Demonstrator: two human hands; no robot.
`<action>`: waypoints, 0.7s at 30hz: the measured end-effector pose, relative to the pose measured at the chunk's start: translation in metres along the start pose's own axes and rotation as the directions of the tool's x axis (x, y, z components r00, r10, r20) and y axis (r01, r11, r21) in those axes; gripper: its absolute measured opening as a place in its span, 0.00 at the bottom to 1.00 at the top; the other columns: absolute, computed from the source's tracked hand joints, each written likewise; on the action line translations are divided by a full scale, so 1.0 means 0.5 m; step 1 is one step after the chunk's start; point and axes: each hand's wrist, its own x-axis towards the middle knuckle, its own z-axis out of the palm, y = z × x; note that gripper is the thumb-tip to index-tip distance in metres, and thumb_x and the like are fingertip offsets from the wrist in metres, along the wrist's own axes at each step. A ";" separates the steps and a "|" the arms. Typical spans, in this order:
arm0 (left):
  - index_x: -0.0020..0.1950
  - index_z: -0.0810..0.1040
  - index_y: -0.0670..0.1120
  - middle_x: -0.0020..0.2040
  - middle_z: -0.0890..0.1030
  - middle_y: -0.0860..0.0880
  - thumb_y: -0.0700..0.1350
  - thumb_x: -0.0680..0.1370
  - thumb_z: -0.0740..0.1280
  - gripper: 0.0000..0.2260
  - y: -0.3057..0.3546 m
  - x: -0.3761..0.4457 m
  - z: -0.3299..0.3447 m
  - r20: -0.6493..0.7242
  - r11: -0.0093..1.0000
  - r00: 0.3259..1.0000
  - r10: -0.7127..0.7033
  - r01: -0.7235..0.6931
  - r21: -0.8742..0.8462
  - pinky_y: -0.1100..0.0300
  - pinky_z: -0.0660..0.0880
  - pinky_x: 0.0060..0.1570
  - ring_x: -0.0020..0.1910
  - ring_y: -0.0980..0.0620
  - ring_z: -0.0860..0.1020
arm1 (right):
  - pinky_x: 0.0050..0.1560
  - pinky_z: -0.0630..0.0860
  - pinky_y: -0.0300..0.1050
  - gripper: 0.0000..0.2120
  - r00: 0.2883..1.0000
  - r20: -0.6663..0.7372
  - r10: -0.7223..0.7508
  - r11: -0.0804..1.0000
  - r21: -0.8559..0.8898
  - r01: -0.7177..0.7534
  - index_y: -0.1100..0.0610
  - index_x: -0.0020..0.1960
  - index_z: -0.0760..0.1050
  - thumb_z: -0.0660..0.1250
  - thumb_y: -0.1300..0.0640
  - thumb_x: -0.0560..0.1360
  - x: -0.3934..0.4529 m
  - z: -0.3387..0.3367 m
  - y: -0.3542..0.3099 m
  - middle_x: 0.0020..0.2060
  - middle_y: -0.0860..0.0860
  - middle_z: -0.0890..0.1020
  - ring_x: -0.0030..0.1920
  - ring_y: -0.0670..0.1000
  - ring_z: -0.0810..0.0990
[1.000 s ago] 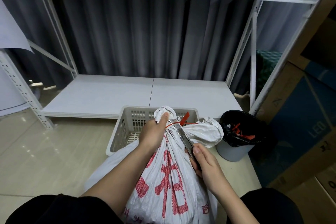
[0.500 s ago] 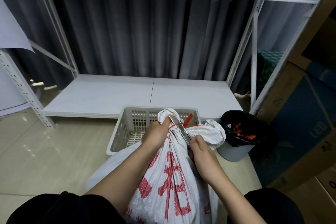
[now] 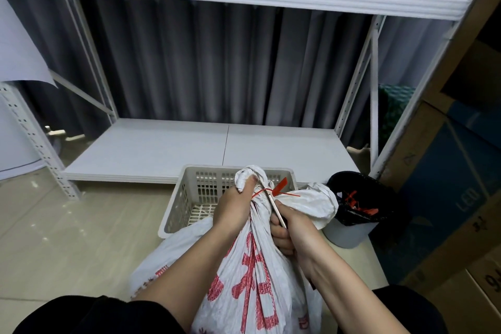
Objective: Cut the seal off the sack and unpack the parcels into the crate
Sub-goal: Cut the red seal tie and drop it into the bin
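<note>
Left hand (image 3: 233,206) clamps the gathered neck of the sack (image 3: 252,274), fingers curled tight round the bunched white weave, thumb up against the knot of fabric on top. Right hand (image 3: 291,230) is wrapped round the scissors (image 3: 275,205), fingers clenched on the handles, the metal blades reaching up to the red seal (image 3: 271,190) cinched round the neck. Whether the blades are parted or closed on the tie, cannot tell. The seal's red tag sticks up just right of the left thumb, its tail trailing right across the loose flap. The sack stands on the floor between the knees, red print facing up, leaning against the front of the white crate (image 3: 187,198). Just right of the crate sits a bin (image 3: 349,230) with a black liner, red scraps inside. Behind it all, a white shelf (image 3: 168,149) and grey curtain (image 3: 217,62)
</note>
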 end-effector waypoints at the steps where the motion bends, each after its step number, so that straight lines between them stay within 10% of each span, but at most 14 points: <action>1: 0.32 0.71 0.42 0.28 0.72 0.48 0.64 0.77 0.55 0.28 0.002 -0.001 0.002 -0.024 0.999 1.000 0.007 -0.006 0.033 0.56 0.65 0.36 0.34 0.46 0.73 | 0.19 0.49 0.33 0.22 1.000 0.002 -0.001 1.000 0.010 0.001 0.52 0.30 0.61 0.53 0.45 0.81 -0.002 0.001 0.000 0.18 0.45 0.60 0.17 0.43 0.54; 21: 0.30 0.69 0.45 0.30 0.74 0.47 0.64 0.79 0.50 0.28 0.028 0.008 0.030 -0.140 0.992 0.990 0.018 0.000 0.130 0.57 0.65 0.33 0.32 0.47 0.74 | 0.19 0.50 0.32 0.22 0.999 0.015 0.052 0.997 -0.063 -0.051 0.51 0.29 0.59 0.53 0.45 0.80 -0.037 -0.025 0.018 0.19 0.45 0.58 0.19 0.44 0.52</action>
